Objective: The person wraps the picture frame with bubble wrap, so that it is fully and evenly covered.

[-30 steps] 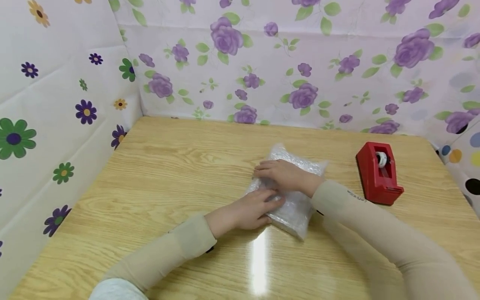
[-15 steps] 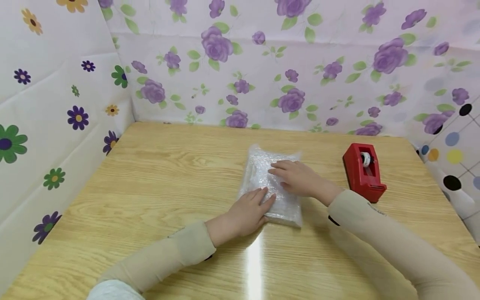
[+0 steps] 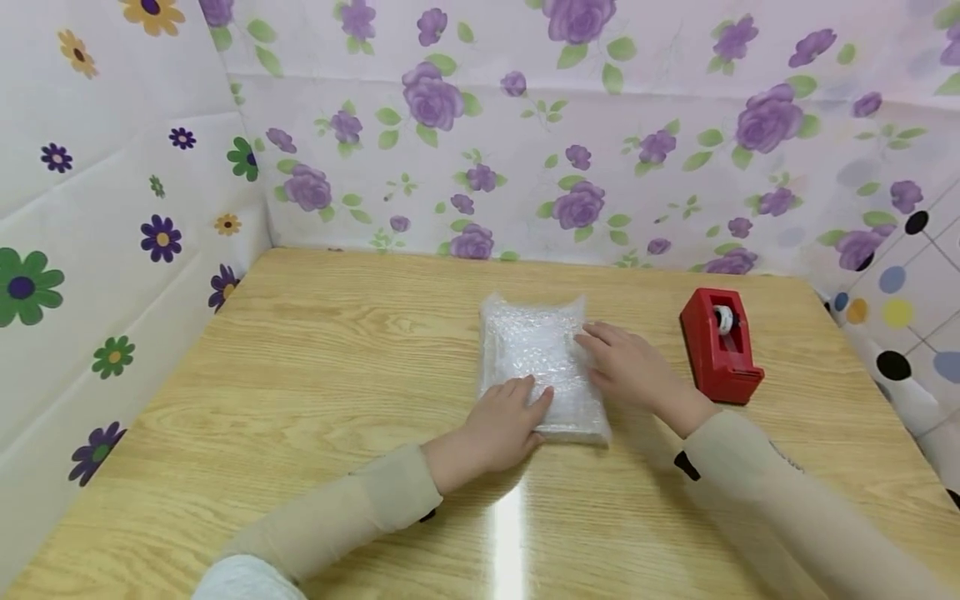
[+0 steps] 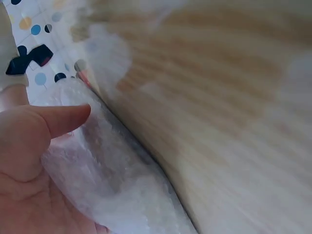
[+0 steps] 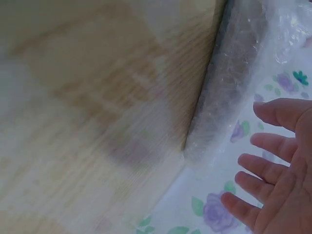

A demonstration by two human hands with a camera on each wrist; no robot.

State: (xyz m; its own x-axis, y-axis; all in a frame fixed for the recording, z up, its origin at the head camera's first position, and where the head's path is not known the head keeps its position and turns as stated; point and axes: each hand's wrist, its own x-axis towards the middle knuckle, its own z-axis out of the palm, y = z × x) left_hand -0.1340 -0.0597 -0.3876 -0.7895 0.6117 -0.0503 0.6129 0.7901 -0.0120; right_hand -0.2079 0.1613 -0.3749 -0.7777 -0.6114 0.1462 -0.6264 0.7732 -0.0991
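Note:
A flat packet in clear bubble wrap (image 3: 534, 337) lies on the wooden table, its sides roughly square to the table's back edge. My left hand (image 3: 498, 427) rests on the packet's near left part with its fingers extended over the top. In the left wrist view, the thumb of that hand (image 4: 24, 156) lies along the wrapped surface. Beside the packet's right edge is my right hand (image 3: 637, 371), holding nothing. The right wrist view shows its fingers (image 5: 261, 168) spread and loosely straight, close to the bubble wrap (image 5: 234, 73).
A red tape dispenser (image 3: 722, 346) with a white-cored roll stands on the wooden table (image 3: 337, 358), right of the packet and past my right hand. Flower-printed sheets (image 3: 420, 167) rise behind the table and on its left. A dotted sheet (image 3: 900, 333) borders the right side.
The packet has turned from a slant to nearly straight. My right hand has moved off its top to the right edge. My left hand stays on the packet, its fingers now straighter.

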